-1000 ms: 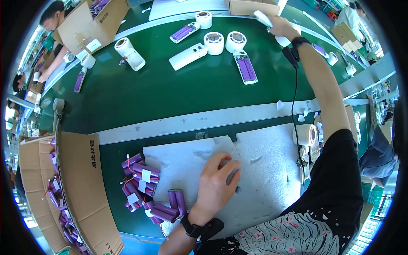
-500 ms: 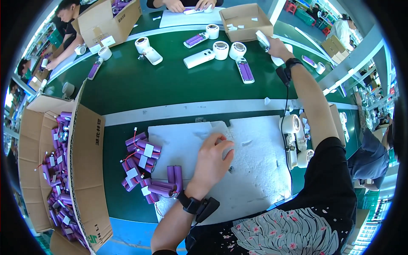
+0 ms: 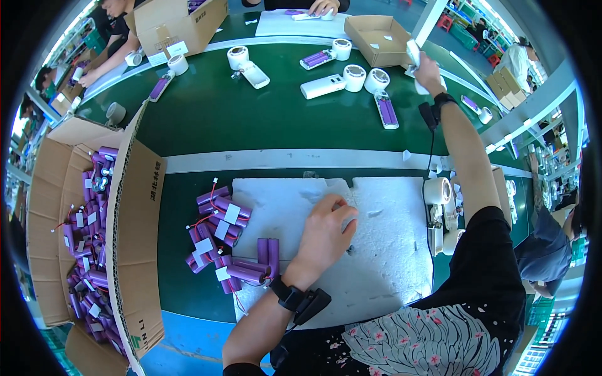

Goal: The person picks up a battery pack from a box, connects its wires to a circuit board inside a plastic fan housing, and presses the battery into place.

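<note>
My left hand (image 3: pixel 327 235) rests over a white foam sheet (image 3: pixel 389 250), fingers loosely curled with the thumb apart and nothing visible in them. Out over the far green belt, my right hand (image 3: pixel 429 75) grips a white handheld device (image 3: pixel 412 52) beside an open carton. Left of my left hand lie purple battery packs (image 3: pixel 216 229) with red wires and white labels. One more purple pack (image 3: pixel 268 254) sits on the foam's left part. Several white devices with round heads stand on the belt, some with purple cells showing in the handle (image 3: pixel 386 111).
A tall carton (image 3: pixel 135 244) full of purple packs stands at the left. White housings (image 3: pixel 438 191) are grouped right of the foam. Across the green belt (image 3: pixel 207 125) are a shallow carton (image 3: pixel 370 59), a larger carton (image 3: pixel 188 34) and co-workers' hands. A cable hangs from my right wrist.
The view has shifted, so the scene sits further right. My right hand has tilted the white device more upright near the shallow carton. My left hand stays over the foam.
</note>
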Motion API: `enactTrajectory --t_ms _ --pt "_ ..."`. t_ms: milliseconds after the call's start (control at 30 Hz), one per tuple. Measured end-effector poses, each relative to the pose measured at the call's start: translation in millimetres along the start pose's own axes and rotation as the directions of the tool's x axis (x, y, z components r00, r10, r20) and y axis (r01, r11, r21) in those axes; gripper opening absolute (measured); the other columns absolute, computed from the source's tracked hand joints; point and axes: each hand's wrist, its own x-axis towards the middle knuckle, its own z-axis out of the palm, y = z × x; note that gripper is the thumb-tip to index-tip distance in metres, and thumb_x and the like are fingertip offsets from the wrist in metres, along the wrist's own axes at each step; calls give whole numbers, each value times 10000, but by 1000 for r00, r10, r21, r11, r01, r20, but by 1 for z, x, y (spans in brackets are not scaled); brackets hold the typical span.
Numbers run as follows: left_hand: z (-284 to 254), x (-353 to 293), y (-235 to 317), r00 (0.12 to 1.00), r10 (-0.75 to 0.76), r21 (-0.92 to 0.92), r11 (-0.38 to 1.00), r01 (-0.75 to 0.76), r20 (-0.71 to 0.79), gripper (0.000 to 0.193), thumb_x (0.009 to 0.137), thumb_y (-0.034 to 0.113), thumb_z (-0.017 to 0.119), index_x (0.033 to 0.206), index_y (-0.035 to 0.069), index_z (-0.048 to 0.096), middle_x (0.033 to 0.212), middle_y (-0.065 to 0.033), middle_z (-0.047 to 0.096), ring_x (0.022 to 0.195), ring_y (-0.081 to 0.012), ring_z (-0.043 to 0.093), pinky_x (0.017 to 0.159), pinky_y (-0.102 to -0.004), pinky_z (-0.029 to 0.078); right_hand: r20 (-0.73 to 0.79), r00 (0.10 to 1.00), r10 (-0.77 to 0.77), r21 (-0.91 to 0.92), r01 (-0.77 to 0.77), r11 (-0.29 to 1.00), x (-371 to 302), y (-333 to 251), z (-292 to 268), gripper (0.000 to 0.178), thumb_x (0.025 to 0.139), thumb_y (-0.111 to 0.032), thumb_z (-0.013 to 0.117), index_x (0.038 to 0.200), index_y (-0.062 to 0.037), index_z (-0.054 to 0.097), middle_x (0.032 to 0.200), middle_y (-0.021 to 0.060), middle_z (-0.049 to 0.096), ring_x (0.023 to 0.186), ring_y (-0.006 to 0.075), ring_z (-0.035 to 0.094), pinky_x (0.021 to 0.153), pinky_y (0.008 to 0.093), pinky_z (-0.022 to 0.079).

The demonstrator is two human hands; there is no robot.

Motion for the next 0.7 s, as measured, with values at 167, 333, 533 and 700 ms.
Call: enactTrajectory --t_ms 167,333,533,700 --pt "5 2 -1 999 45 7 999 -44 -10 137 741 60 707 876 64 682 957 -125 598 844 -309 614 730 -374 513 1 999 45 -34 -45 998 10 9 -65 415 750 -221 655 1125 -61 572 1119 203 631 1030 383 611 885 463 499" --pt "4 0 -4 999 40 -4 999 -40 2 130 728 47 703 855 54 679 938 -132 584 857 -325 607 767 -393 509 -70 998 -6 166 17 986 -15 -4 -147 489 708 -294 682 1138 -78 596 1074 205 648 1004 370 626 874 447 498" --pt "4 -2 -4 995 101 19 995 -101 -7 147 731 65 712 875 69 688 965 -131 594 866 -316 609 757 -379 508 6 995 -95 252 90 963 -27 19 -150 550 673 -311 707 1160 -78 605 1049 208 654 989 345 634 860 422 497" --pt "3 -1 -3 996 90 53 995 -90 13 166 726 67 719 889 79 690 989 -121 594 848 -298 612 733 -364 508 233 970 -69 343 -15 939 -44 34 -79 545 669 -229 680 1182 -64 593 1103 208 632 1005 343 624 868 406 489"
